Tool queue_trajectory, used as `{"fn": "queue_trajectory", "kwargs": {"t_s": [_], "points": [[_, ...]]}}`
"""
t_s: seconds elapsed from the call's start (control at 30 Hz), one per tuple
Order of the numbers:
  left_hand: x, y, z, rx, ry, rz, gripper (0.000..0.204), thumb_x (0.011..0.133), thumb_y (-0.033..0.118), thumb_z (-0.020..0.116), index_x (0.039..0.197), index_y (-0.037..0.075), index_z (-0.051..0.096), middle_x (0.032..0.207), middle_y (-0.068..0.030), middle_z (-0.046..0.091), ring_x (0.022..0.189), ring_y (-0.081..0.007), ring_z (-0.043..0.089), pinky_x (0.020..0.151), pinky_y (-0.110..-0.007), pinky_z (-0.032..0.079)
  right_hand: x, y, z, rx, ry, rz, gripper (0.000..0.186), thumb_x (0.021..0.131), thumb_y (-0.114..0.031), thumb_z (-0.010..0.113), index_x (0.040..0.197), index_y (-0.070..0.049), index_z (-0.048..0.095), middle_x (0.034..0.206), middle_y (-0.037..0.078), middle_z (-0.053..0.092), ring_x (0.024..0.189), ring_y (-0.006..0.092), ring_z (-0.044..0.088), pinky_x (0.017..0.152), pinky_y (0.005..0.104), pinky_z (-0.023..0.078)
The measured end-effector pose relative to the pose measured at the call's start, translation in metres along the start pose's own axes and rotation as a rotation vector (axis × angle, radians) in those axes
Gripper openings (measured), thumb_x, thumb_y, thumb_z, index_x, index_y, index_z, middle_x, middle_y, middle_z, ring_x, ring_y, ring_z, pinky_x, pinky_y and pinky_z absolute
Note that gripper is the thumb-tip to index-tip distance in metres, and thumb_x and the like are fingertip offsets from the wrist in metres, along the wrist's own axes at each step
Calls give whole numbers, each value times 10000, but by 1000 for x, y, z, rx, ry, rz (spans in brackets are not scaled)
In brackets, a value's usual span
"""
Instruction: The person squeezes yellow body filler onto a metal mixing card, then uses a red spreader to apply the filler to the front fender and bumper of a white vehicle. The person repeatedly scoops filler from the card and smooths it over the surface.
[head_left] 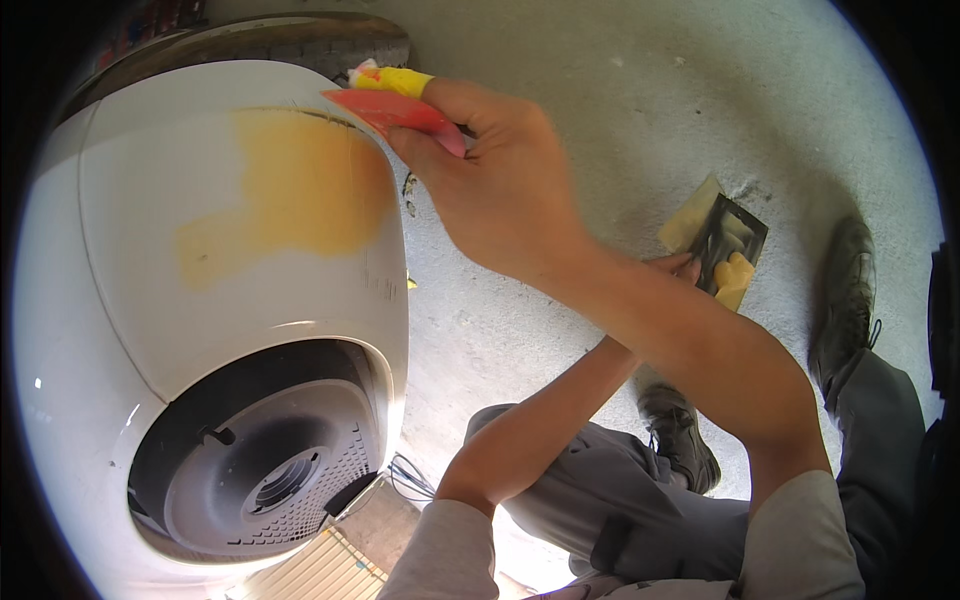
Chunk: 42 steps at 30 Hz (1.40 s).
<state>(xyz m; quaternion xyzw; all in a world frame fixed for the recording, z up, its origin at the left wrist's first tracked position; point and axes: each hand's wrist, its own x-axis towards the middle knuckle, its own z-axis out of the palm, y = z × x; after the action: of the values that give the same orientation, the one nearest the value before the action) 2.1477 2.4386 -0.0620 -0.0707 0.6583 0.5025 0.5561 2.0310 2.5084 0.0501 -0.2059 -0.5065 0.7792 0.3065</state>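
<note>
My right hand (500, 175) pinches a red flexible putty spreader (405, 115) between thumb and fingers, at the far right edge of a white rounded body panel (160, 150). Yellow wrapping (395, 80) covers one finger of that hand, its tip smeared whitish pink. A yellow-orange patch of filler (310, 180) is spread across the panel's upper right part. Crossing beneath my right forearm, my left hand (680, 268) grips a dark mixing board (735, 225) bearing a lump of yellowish putty (735, 275). Most of the left hand is hidden behind the right forearm.
Low in the panel is a round opening holding a grey slotted part (290, 470). Thin cables (410, 475) and a ribbed beige piece (310, 570) lie below it. Dark shoes (845, 290) rest on the grey concrete floor (600, 80). A curved brown-edged object (300, 35) stands behind the panel.
</note>
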Motion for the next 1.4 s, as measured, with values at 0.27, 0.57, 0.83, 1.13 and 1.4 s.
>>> {"fn": "queue_trajectory", "kwargs": {"t_s": [0.27, 0.57, 0.83, 1.13, 1.4], "points": [[-6, 3, 8, -25, 81, -89, 331, 1058, 204, 610, 1205, -86, 674, 874, -52, 705, 704, -91, 652, 629, -244, 541, -16, -24, 5, -3, 75, -182, 307, 837, 29, 708, 1114, -87, 774, 909, 142, 690, 789, 304, 668, 680, 398, 535], [-2, 1, 0, -112, -33, -25, 389, 1050, 223, 616, 1315, -61, 643, 1021, -108, 746, 836, -143, 722, 781, -306, 616, -54, -29, -8, 82, -156, -37, 354, 821, 45, 672, 1111, -129, 778, 893, 145, 657, 759, 326, 650, 672, 414, 530], [-4, -11, 7, 32, 127, 217, 310, 1050, 214, 625, 1167, -65, 696, 933, -68, 723, 739, -86, 654, 702, -234, 560, 9, -12, 3, 33, -44, -69, 261, 840, 15, 651, 1050, -81, 773, 815, 167, 652, 773, 329, 652, 697, 427, 535], [-9, 4, 10, -67, 53, -45, 384, 1062, 236, 594, 1309, -52, 650, 1036, -116, 748, 867, -168, 739, 835, -317, 624, -77, -47, 16, 187, 15, -116, 390, 821, 57, 705, 1135, -160, 782, 1009, 110, 682, 843, 306, 664, 744, 374, 569], [-9, 41, -25, -28, 157, 107, 402, 1046, 278, 622, 1304, -29, 657, 1086, -104, 745, 898, -154, 722, 868, -343, 605, -34, -33, -112, -72, -259, 83, 280, 965, -47, 692, 1242, -85, 714, 935, 51, 728, 913, 125, 699, 786, 291, 568]]}}
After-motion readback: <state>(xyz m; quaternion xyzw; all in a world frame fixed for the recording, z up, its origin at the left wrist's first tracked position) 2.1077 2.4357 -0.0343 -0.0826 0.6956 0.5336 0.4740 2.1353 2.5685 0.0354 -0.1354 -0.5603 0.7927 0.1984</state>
